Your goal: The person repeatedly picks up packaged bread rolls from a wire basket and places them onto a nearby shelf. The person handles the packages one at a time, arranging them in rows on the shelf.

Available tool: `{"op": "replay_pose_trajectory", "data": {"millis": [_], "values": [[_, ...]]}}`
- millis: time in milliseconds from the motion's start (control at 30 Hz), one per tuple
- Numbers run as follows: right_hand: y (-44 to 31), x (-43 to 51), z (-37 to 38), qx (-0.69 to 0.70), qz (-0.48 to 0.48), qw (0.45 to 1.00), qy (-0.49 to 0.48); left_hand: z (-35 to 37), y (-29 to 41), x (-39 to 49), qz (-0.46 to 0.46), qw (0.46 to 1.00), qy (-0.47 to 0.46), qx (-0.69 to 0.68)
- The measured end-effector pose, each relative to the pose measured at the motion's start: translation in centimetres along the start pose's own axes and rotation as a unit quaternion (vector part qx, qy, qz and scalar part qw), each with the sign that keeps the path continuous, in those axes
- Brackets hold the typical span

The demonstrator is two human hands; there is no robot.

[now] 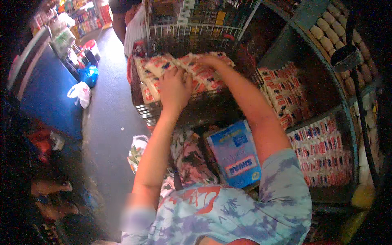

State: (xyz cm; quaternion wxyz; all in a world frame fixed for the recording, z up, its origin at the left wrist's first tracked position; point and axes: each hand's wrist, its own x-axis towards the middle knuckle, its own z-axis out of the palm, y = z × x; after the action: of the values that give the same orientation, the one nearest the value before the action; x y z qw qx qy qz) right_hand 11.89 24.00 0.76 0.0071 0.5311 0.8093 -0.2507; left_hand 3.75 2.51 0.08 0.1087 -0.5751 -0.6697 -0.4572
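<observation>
A dark, open crate (144,107) in front of me holds many small white packets with red and blue print (156,65). My left hand (175,87) rests on the packets at the left of the middle, its fingers bent over them. Farther right, my right hand (208,62) reaches over the packets at the back; it is blurred. Whether either hand grips a packet cannot be told. Below the crate, near my body, lies a blue printed box or pack (234,153).
More packets stand in rows at the right (284,92) and lower right (321,153). A white wire rack (196,29) rises behind the crate. A person in a striped garment (134,30) is at the back left. Plastic bags (81,93) lie by a blue counter (52,92).
</observation>
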Motion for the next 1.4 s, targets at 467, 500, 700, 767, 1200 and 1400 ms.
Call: {"op": "replay_pose_trajectory", "data": {"millis": [467,500,700,767,1200,1400], "values": [[-2.0,-7.5,-0.3,0.108,-0.258,0.917,0.283,-1.2,-2.3,2.1,-0.231,0.849,-0.006,-0.475],[-2.4,-9.9,-0.6,0.173,-0.285,0.906,0.261,-2.3,-1.5,2.5,-0.263,0.793,-0.019,-0.549],[-2.3,-13.9,0.4,0.130,-0.318,0.917,0.201,-3.4,-0.6,2.2,-0.243,0.803,-0.004,-0.545],[-3.1,-14.9,0.2,0.215,-0.309,0.920,0.113,-4.5,-0.5,2.2,-0.249,0.823,-0.032,-0.509],[-4.0,-13.4,1.7,0.384,-0.279,0.875,0.092,-4.3,-1.5,2.3,-0.328,0.797,-0.122,-0.493],[-3.3,-12.8,2.4,0.509,-0.274,0.813,0.065,-2.7,-2.4,1.8,-0.205,0.826,-0.159,-0.501]]}}
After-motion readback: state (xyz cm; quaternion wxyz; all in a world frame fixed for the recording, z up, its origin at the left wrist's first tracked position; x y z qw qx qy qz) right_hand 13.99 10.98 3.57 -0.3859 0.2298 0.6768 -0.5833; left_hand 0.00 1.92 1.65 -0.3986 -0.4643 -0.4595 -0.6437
